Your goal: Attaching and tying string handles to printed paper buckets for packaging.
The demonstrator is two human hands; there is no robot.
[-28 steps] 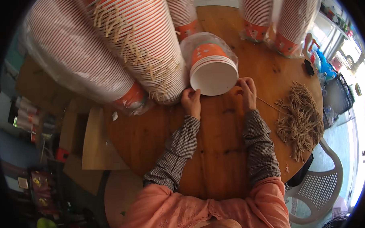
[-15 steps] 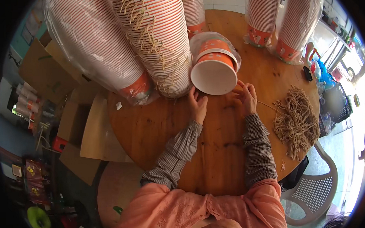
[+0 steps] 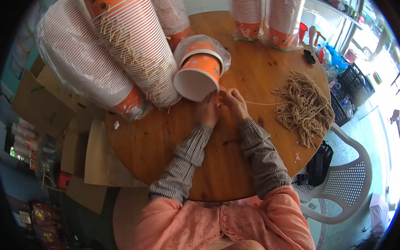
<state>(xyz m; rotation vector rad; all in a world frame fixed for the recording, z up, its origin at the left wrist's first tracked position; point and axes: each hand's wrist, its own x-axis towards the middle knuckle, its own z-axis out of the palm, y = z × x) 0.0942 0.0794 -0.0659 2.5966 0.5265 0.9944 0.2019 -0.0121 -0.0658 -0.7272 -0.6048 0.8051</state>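
Both my hands are together at the mouth of the orange-and-white paper cup (image 3: 197, 76), which lies tipped on its side on the round wooden table (image 3: 165, 139), rim facing me. My left hand (image 3: 207, 110) is pressed against the cup's lower rim, fingers curled in; whether it pinches anything I cannot tell. My right hand (image 3: 235, 104) is closed narrow on a thin tan string (image 3: 261, 103) that trails off to the right toward the loose heap of cut strings (image 3: 306, 107). So one string is at the rim, not visibly fastened yet.

As I judge it, plenty is behind me: the tall stack of cups (image 3: 133, 48) to the left bristles with string ends. Plenty is left too: the heap is big, and the wrapped stacks (image 3: 266, 17) at the far edge show no strings.
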